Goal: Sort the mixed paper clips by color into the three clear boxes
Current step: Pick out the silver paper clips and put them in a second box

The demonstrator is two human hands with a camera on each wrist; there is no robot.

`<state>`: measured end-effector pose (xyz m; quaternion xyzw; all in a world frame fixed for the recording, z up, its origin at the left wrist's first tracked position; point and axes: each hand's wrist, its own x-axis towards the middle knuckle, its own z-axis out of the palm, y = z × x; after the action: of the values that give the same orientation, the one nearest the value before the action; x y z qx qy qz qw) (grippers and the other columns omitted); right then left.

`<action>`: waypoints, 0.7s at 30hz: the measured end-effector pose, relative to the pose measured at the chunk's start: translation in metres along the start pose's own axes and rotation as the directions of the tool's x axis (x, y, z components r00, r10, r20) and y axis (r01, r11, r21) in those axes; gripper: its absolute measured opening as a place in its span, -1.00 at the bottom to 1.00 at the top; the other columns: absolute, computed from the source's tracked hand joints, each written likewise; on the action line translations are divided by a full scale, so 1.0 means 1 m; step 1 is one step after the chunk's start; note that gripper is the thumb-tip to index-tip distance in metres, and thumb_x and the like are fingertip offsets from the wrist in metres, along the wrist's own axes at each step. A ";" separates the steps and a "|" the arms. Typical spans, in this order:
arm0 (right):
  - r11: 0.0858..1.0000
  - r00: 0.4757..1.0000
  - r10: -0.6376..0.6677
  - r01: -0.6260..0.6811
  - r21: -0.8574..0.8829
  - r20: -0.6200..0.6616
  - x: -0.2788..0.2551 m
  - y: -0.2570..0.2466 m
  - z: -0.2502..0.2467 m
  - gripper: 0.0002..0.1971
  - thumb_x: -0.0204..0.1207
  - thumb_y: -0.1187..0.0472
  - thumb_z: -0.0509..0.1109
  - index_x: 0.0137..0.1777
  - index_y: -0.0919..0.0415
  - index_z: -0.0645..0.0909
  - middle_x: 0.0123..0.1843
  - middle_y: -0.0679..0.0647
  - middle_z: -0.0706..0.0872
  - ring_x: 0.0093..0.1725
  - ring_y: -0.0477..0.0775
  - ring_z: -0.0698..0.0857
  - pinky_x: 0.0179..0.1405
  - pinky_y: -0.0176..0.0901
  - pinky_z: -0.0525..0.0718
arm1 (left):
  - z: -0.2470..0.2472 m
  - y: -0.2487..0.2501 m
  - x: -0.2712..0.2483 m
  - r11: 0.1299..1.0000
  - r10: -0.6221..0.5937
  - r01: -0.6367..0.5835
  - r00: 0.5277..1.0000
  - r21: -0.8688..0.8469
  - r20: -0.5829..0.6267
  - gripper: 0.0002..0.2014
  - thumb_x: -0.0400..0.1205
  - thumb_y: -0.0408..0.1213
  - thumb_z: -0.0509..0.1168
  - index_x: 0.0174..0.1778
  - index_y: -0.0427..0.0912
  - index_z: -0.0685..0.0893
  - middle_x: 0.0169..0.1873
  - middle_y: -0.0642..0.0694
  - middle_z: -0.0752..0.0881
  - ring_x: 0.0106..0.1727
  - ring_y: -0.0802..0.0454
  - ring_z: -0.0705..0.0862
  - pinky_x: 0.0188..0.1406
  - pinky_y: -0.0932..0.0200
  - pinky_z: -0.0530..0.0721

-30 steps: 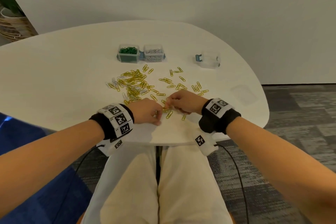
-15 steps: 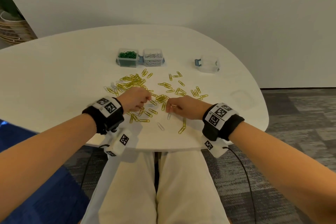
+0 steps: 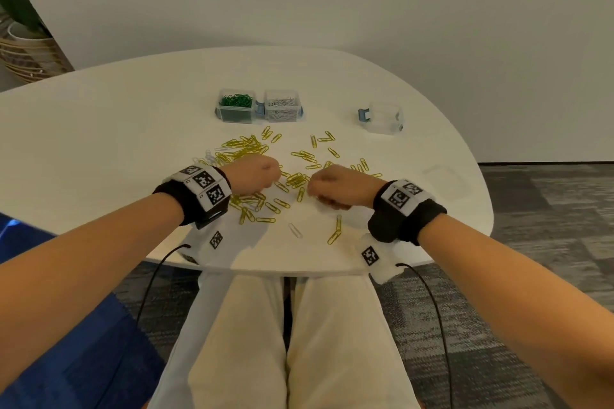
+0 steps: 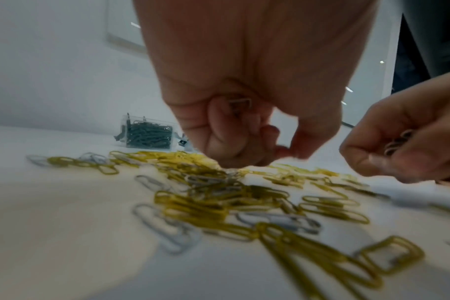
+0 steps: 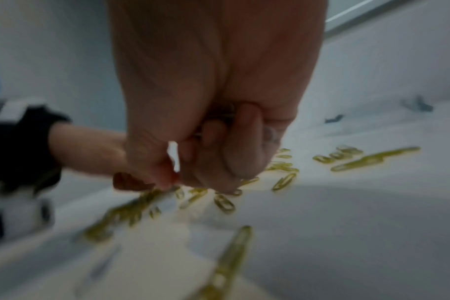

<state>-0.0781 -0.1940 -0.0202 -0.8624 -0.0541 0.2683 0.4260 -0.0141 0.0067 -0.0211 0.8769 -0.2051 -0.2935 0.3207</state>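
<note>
Yellow paper clips (image 3: 252,149) lie spread over the white table (image 3: 99,143), with a few white clips (image 4: 167,233) mixed in. At the back stand a clear box of green clips (image 3: 235,106), a box of white clips (image 3: 282,107) and an empty clear box (image 3: 384,118). My left hand (image 3: 265,188) hovers over the pile with curled fingers (image 4: 226,138), holding a pale clip (image 4: 240,103) in the palm. My right hand (image 3: 314,189) is also curled around several clips (image 5: 225,115), its thumb and forefinger tips down at the clips on the table.
A single white clip (image 3: 295,230) and two yellow ones (image 3: 335,231) lie near the table's front edge. A clear lid (image 3: 443,178) rests at the right of the table. A wicker basket (image 3: 23,53) stands far left, beyond the table.
Both hands have moved apart and farther onto the table, from the near edge into the pile. The left one went left and forward over the yellow clips.
</note>
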 end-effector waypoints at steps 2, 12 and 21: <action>0.750 0.992 -0.075 -0.012 0.661 0.103 -0.003 0.002 -0.003 -0.79 0.44 0.25 0.20 -0.38 0.12 0.27 -0.54 -0.01 0.33 -0.59 -0.05 0.17 -0.66 -0.33 0.07 | 0.003 -0.003 -0.004 0.837 -0.015 0.089 0.990 -0.540 0.140 -0.72 0.64 -0.34 0.01 -0.42 -0.12 0.34 -0.48 -0.09 0.37 -0.61 0.12 0.27 -0.69 0.34 0.17; 0.239 0.994 0.000 -0.109 0.965 0.112 0.001 0.028 -0.016 -0.60 0.64 -0.01 0.09 -0.35 0.17 0.49 -0.45 0.00 0.38 -0.58 -0.09 0.32 -0.71 -0.31 0.17 | 0.029 0.014 -0.017 0.964 0.164 -0.183 0.980 0.191 0.111 -0.78 0.51 -0.03 0.42 -0.33 -0.01 0.57 -0.44 0.08 0.48 -0.41 0.11 0.43 -0.44 0.23 0.36; 0.193 0.985 0.053 -0.174 0.966 0.167 -0.005 0.035 -0.016 -0.66 0.58 -0.09 0.16 -0.26 0.17 0.44 -0.42 0.01 0.38 -0.54 -0.09 0.33 -0.67 -0.35 0.16 | 0.043 0.013 -0.017 0.838 0.194 -0.286 0.952 0.465 0.237 -0.85 0.58 -0.11 0.38 -0.12 -0.11 0.64 -0.33 0.11 0.49 -0.25 0.14 0.46 -0.35 0.29 0.38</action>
<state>-0.0789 -0.2289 -0.0374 -0.3873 0.1707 0.3135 0.8500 -0.0565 -0.0119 -0.0322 0.8665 -0.4101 -0.2664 0.1003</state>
